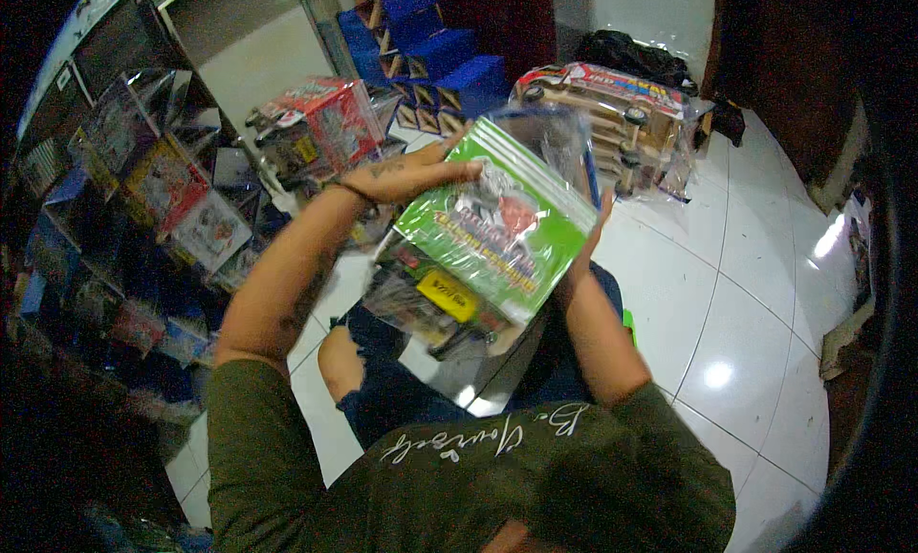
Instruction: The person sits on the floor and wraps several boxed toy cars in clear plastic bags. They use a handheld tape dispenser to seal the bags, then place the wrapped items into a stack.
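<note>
I hold a stack of flat green packets point(497, 223) in clear plastic wrap, tilted in front of my chest. My left hand point(411, 173) grips the stack's upper left edge, fingers laid over the top. On the right edge my right hand point(585, 247) presses against the stack, mostly hidden behind it. Under the green stack, on my lap, lies another wrapped packet with a yellow tag point(442, 300).
Shelves with boxed toys point(163, 190) stand at the left. A red boxed toy point(320, 118), blue boxes point(440, 51) and a wrapped wooden toy truck point(612, 108) sit on the white tiled floor point(736, 295) ahead. A dark bag point(631, 51) lies behind the truck.
</note>
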Motion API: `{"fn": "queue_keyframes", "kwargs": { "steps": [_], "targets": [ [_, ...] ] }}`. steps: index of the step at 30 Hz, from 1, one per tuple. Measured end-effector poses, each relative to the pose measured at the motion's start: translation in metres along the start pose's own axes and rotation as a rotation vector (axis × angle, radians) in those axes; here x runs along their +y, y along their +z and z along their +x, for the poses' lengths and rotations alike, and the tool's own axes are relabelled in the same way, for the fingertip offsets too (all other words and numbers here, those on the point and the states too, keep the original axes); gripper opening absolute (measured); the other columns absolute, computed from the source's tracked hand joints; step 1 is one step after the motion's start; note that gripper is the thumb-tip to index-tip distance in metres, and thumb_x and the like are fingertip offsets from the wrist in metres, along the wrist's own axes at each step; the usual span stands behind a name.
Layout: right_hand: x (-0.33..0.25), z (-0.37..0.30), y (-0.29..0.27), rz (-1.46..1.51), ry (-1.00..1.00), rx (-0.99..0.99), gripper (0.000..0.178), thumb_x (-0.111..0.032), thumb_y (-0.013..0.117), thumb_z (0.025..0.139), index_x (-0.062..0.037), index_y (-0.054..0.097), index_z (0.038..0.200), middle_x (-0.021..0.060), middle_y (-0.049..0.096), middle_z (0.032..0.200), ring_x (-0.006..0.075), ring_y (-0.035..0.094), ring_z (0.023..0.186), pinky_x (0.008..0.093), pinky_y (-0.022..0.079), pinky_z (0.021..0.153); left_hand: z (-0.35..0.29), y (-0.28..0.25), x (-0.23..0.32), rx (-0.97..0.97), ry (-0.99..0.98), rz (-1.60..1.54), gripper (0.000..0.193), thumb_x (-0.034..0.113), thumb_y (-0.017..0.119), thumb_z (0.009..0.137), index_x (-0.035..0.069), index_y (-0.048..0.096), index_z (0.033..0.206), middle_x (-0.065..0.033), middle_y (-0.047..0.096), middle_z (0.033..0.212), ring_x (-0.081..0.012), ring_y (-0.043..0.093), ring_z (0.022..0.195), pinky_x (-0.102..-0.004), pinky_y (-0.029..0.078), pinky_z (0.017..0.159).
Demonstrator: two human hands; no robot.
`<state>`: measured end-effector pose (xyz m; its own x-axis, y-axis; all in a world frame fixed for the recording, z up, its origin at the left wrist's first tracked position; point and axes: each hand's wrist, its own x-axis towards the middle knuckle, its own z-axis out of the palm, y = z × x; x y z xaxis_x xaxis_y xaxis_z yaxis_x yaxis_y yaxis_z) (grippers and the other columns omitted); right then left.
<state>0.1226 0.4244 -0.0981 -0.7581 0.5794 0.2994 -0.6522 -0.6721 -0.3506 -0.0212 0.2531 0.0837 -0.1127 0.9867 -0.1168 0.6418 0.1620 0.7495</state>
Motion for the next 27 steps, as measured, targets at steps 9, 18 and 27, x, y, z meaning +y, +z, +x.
{"fn": "queue_keyframes", "kwargs": {
  "steps": [9,18,27],
  "targets": [
    [-0.037,0.023,0.077,-0.174,0.340,-0.186,0.057,-0.056,0.052,0.085,-0.0026,0.064,0.101,0.0144,0.068,0.090,0.0266,0.066,0.077,0.0383,0.055,0.073,-0.101,0.117,-0.008,0.559,0.300,-0.709,0.097,0.020,0.063,0.082,0.005,-0.006,0.149,-0.0164,0.030,0.146,-0.0258,0.036,0.131,-0.0349,0.028,0.108],
    [-0.078,-0.033,0.220,-1.836,-0.569,-0.813,0.060,-0.037,0.064,0.081,-0.0045,0.048,0.129,0.0128,0.048,0.133,0.0270,0.053,0.112,0.0372,0.042,0.095,-0.127,0.172,-0.015,0.726,0.412,-0.866,0.093,0.016,0.055,0.079,0.004,-0.005,0.149,-0.0169,0.020,0.152,-0.0239,0.032,0.134,-0.0300,0.025,0.109],
    [-0.063,-0.078,0.338,-2.057,-0.521,-0.511,0.036,-0.011,0.074,0.075,0.0001,0.059,0.106,0.0162,0.064,0.091,0.0243,0.063,0.087,0.0335,0.050,0.078,-0.125,0.167,-0.009,0.801,0.480,-0.837,0.090,0.011,0.056,0.078,0.002,0.000,0.149,-0.0155,0.009,0.155,-0.0212,0.018,0.140,-0.0321,0.017,0.112]
  ]
}}
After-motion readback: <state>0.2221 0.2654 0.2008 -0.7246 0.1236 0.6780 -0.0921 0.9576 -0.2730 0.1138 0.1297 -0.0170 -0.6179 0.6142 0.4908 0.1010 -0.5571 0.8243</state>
